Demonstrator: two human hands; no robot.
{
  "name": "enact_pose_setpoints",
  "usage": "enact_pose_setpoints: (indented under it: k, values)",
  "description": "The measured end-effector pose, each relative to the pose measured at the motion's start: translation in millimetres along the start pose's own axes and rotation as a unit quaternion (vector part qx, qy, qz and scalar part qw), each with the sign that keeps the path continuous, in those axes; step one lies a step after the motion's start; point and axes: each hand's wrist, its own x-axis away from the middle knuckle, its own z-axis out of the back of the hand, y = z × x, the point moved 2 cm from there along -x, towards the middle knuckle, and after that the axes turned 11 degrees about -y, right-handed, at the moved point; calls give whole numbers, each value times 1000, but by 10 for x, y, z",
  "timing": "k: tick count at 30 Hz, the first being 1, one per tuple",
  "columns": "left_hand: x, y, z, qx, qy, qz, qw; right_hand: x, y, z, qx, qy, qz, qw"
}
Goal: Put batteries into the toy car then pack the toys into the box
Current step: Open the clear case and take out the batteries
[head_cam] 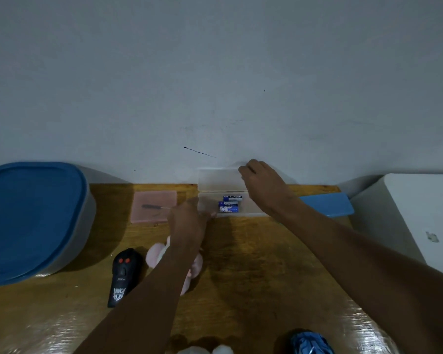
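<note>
Holding the clear case's [251,210] raised lid [219,179], the right hand [262,186] grips; blurred left hand [189,221], grip unclear, nears blue batteries [229,204] reading "CUANEN".

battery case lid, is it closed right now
No, the clear battery case lies open with its lid tipped back under the right hand, batteries showing inside.

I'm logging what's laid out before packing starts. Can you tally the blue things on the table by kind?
Batteries in the clear case: 2 visible, perhaps more hidden
Big box with blue lid: 1
Flat blue lid at the right: 1
Blue toy car at the near edge: 1
Total: 5
</note>
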Motion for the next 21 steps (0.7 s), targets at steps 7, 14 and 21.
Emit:
enact_pose_setpoints:
  k: [7,14,21]
  values:
    - [-19,-49,0,-25,14,-15,999,294,-221,-198,-76,9,-46,996]
    - [-40,-47,11,-41,20,-31,998,240,-497,-417,-122,-64,-11,990]
    - [-54,-85,5,-12,36,-50,998,244,-627,-551,-91,-68,-93,989]
